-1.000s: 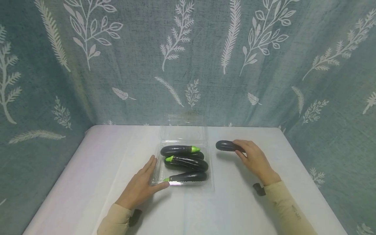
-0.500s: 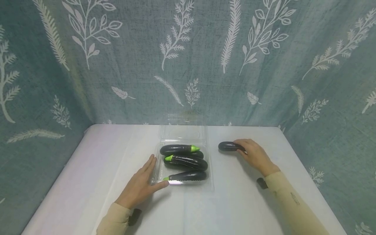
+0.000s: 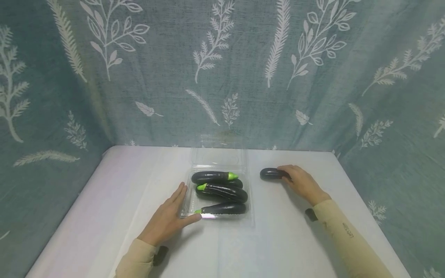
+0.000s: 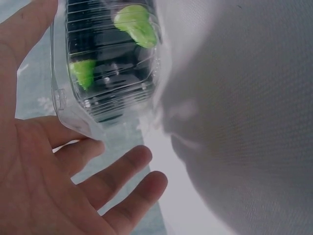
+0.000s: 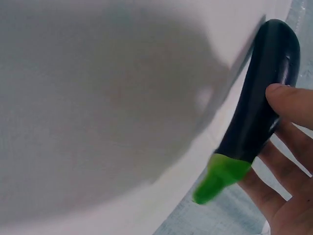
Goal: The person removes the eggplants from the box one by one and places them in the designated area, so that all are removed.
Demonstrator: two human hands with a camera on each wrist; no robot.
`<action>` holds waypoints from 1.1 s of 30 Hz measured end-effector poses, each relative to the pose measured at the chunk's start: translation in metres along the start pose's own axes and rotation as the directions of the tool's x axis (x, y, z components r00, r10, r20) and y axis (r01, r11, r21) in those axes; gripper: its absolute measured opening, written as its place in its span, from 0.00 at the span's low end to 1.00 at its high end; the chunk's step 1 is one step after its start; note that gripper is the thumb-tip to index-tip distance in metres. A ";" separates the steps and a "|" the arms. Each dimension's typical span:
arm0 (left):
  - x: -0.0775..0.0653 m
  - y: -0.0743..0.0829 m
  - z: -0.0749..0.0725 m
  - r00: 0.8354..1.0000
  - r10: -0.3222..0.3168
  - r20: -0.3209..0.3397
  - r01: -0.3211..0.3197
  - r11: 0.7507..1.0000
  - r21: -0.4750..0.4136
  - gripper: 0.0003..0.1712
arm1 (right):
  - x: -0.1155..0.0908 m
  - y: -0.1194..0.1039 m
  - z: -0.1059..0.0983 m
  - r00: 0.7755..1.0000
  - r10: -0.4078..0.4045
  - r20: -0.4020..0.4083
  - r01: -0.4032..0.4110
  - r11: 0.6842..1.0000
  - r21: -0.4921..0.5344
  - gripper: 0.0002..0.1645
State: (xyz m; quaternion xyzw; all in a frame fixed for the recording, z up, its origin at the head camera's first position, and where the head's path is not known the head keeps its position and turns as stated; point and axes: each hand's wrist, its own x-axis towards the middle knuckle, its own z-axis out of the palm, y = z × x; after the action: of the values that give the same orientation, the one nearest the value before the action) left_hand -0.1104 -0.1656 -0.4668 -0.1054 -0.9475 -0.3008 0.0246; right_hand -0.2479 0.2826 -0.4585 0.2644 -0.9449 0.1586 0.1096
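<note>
In the head view a clear plastic clamshell box (image 3: 189, 197) holds several dark eggplants with green stem ends, one of them the glossy eggplant (image 3: 227, 193) in the middle. My left hand (image 3: 166, 220) lies along the box's left side with fingers extended and thumb at its front corner. The left wrist view shows that hand (image 4: 54, 161) touching the clear wall, its outer fingers spread apart. To the right of the box, my right hand (image 3: 301, 184) grips another eggplant (image 3: 269, 173). In the right wrist view the thumb presses one side of this eggplant (image 5: 259, 93), the fingers behind it.
The box's raised clear lid (image 3: 218, 156) leans back toward the patterned teal curtain (image 3: 167, 96). A white-covered table (image 3: 236, 251) carries everything, and its back edge runs close to the curtain. Curtain panels also hang at left and right.
My right hand has shifted slightly to the right with the eggplant, and its shadow has drawn closer to it. The left hand stays at the box, which looks unmoved.
</note>
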 end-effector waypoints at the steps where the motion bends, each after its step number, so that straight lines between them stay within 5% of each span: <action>1: 0.000 0.000 0.000 1.000 0.002 0.000 -0.002 1.000 0.002 0.63 | -0.001 0.000 0.001 1.000 0.010 0.008 -0.010 1.000 0.005 0.22; 33: 0.000 -0.001 0.001 1.000 0.008 -0.001 -0.008 1.000 0.019 0.63 | 0.016 0.000 0.012 0.999 0.011 0.047 -0.012 1.000 0.023 0.21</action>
State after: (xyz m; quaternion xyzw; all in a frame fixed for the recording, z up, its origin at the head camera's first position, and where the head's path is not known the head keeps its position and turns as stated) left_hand -0.1106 -0.1658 -0.4678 -0.1088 -0.9499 -0.2916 0.0275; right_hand -0.2628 0.2703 -0.4648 0.2639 -0.9468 0.1643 0.0836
